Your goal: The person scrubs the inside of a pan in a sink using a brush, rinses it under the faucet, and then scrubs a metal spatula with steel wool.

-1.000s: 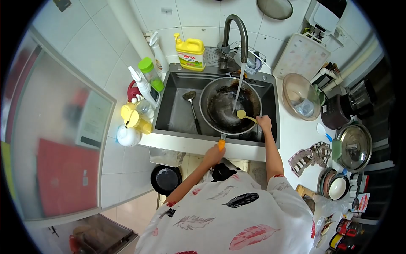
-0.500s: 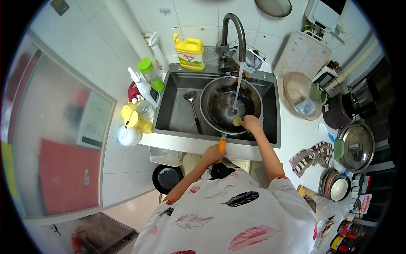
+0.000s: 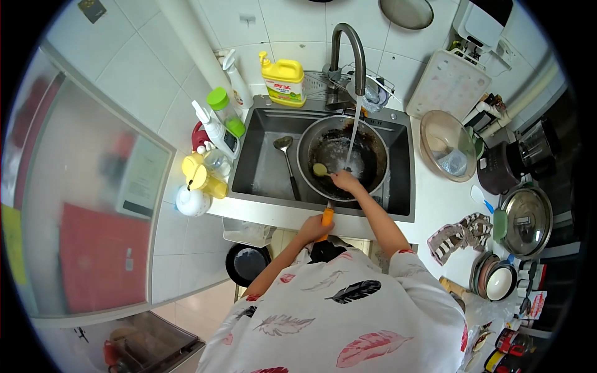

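A dark, stained wok point(image 3: 317, 133) rests in the right part of the sink point(image 3: 249, 158), its orange handle point(image 3: 327, 217) reaching over the front edge. My left hand point(image 3: 313, 229) is closed round that handle. Inside the wok, my right hand point(image 3: 346, 181) grips a pale yellow round-headed brush point(image 3: 319, 169), whose head is at the wok's left side. Water runs from the faucet point(image 3: 360, 68) into the wok. A metal ladle point(image 3: 284, 144) with a dark handle lies in the sink to the left.
Left of the sink stand spray bottles point(image 3: 219, 132), a green-capped bottle point(image 3: 226, 113) and yellow containers point(image 3: 208, 180). Behind is a yellow detergent jug point(image 3: 283, 81). On the right counter are a plastic basin point(image 3: 429, 146), a striped cloth point(image 3: 459, 236) and a glass lid point(image 3: 527, 222).
My right hand has moved left with the brush, from the wok's right edge to its lower middle. My left hand stays on the handle. The view has shifted slightly.
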Tool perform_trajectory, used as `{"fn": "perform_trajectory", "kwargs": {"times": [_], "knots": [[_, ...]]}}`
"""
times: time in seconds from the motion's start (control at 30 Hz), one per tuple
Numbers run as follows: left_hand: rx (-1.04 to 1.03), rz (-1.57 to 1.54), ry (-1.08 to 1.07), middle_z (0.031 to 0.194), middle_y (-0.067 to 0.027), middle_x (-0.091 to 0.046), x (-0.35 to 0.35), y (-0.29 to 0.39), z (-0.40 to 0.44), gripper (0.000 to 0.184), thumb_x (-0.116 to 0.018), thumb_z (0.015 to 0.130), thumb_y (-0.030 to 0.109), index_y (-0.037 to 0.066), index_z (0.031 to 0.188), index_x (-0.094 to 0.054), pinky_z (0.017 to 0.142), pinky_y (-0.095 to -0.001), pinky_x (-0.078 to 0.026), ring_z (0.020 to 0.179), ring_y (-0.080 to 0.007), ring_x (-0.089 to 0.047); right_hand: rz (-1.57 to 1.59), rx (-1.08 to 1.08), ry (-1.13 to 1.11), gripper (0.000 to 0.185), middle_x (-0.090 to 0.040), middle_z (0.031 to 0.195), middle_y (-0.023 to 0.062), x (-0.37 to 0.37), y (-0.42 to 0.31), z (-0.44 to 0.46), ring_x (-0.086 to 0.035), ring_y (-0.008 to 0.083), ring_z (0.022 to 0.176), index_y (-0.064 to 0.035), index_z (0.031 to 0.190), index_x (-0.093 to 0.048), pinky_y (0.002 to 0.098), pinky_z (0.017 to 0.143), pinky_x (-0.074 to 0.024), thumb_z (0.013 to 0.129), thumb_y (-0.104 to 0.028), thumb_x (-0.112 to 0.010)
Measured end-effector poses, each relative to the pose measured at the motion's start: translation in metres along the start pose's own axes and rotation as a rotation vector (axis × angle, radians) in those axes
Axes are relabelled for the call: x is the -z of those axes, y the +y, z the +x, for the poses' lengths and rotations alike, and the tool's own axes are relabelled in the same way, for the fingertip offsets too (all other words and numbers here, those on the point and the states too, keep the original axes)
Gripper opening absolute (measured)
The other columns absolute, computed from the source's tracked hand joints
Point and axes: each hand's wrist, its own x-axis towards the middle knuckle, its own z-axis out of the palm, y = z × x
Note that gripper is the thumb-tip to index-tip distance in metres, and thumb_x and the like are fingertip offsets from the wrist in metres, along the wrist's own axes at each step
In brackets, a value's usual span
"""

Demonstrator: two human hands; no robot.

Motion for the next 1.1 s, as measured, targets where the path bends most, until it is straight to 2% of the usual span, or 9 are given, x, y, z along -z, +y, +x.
{"fn": "perform_trajectory", "kwargs": {"times": [0.17, 0.27, 0.5, 0.57, 0.7, 0.73, 0.77, 0.93, 1.1], "knots": [[0.001, 0.008, 0.0, 0.077, -0.0189, -0.061, 0.003, 0.004, -0.002, 0.043, -0.056, 0.073, 0.038, -0.002, 0.086, -0.059, 0.065, -0.0371, -0.046, 0.071, -0.0314, -0.06, -0.388, -0.193, -0.46, 0.037, -0.056, 0.061, 0.0169, 0.062, -0.001, -0.021, -0.054, 0.0257, 0.049, 0.0039, 0.073, -0.06, 0.0385, 0.047, -0.0423, 0.08, -0.031, -0.051], [-0.003, 0.006, 0.0, 0.077, -0.0194, -0.061, 0.004, 0.004, -0.001, 0.043, -0.056, 0.073, 0.038, -0.003, 0.086, -0.059, 0.065, -0.0376, -0.046, 0.072, -0.0321, -0.06, -0.243, -0.25, -0.517, 0.039, -0.051, 0.055, 0.0122, 0.065, 0.01, -0.014, -0.044, 0.0191, 0.038, 0.0024, 0.068, -0.058, 0.0351, 0.037, -0.0354, 0.079, -0.034, -0.054], [-0.017, 0.0, 0.013, 0.074, -0.0214, -0.06, 0.007, 0.01, -0.005, 0.046, -0.057, 0.072, 0.04, -0.004, 0.084, -0.059, 0.065, -0.0399, -0.046, 0.072, -0.035, -0.06, 0.12, -0.022, -0.255, 0.034, -0.055, 0.058, 0.0161, -0.005, -0.004, 0.003, -0.051, 0.024, 0.044, 0.0022, 0.074, -0.06, 0.0372, 0.043, -0.0401, 0.08, -0.03, -0.052], [-0.016, -0.005, 0.016, 0.074, -0.0214, -0.06, 0.006, 0.009, -0.005, 0.046, -0.057, 0.072, 0.04, -0.004, 0.084, -0.059, 0.065, -0.0399, -0.046, 0.072, -0.0351, -0.059, 0.104, 0.271, 0.183, 0.032, -0.058, 0.066, 0.0208, -0.04, 0.007, 0.019, -0.057, 0.0329, 0.06, 0.0012, 0.08, -0.06, 0.0395, 0.057, -0.0436, 0.08, -0.029, -0.05], [-0.028, -0.005, 0.032, 0.075, -0.0213, -0.06, 0.005, 0.007, -0.005, 0.046, -0.057, 0.072, 0.041, -0.004, 0.084, -0.059, 0.064, -0.0398, -0.046, 0.072, -0.0353, -0.059, 0.187, 0.034, -0.068, 0.031, -0.059, 0.075, 0.022, -0.024, -0.013, -0.008, -0.057, 0.0372, 0.073, -0.0001, 0.085, -0.06, 0.0403, 0.068, -0.0421, 0.08, -0.029, -0.049], [-0.027, -0.007, 0.03, 0.075, -0.0213, -0.06, 0.005, 0.007, -0.005, 0.046, -0.057, 0.072, 0.041, -0.004, 0.084, -0.059, 0.064, -0.0398, -0.046, 0.072, -0.0353, -0.059, 0.121, 0.041, -0.134, 0.031, -0.06, 0.069, 0.0187, -0.009, -0.012, -0.013, -0.058, 0.0312, 0.062, -0.0008, 0.087, -0.06, 0.0388, 0.059, -0.0434, 0.08, -0.029, -0.049], [-0.023, 0.014, 0.034, 0.075, -0.0213, -0.06, 0.004, 0.006, -0.004, 0.047, -0.057, 0.072, 0.041, -0.004, 0.084, -0.059, 0.065, -0.0398, -0.046, 0.072, -0.0353, -0.059, 0.102, -0.072, -0.231, 0.027, -0.049, 0.051, 0.0042, 0.007, -0.01, -0.018, -0.04, 0.0148, 0.037, -0.0055, 0.088, -0.063, 0.029, 0.034, -0.0313, 0.081, -0.03, -0.053], [-0.022, 0.025, 0.033, 0.076, -0.0211, -0.061, 0.002, 0.005, -0.001, 0.048, -0.057, 0.072, 0.042, -0.004, 0.085, -0.059, 0.065, -0.0396, -0.046, 0.073, -0.0347, -0.059, -0.321, -0.285, -0.599, 0.017, -0.033, 0.045, -0.0025, 0.077, -0.001, -0.022, -0.027, 0.0089, 0.033, -0.0076, 0.077, -0.061, 0.0255, 0.031, -0.0208, 0.077, -0.024, -0.056], [-0.01, -0.035, 0.016, 0.077, -0.0201, -0.061, 0.002, 0.003, -0.002, 0.047, -0.056, 0.072, 0.041, -0.004, 0.086, -0.059, 0.065, -0.0388, -0.046, 0.072, -0.0331, -0.06, -0.206, -0.249, -0.592, 0.019, -0.035, 0.044, -0.0005, 0.06, 0.003, -0.009, -0.028, 0.0107, 0.033, -0.0067, 0.068, -0.058, 0.0276, 0.031, -0.0207, 0.076, -0.024, -0.057]]}}
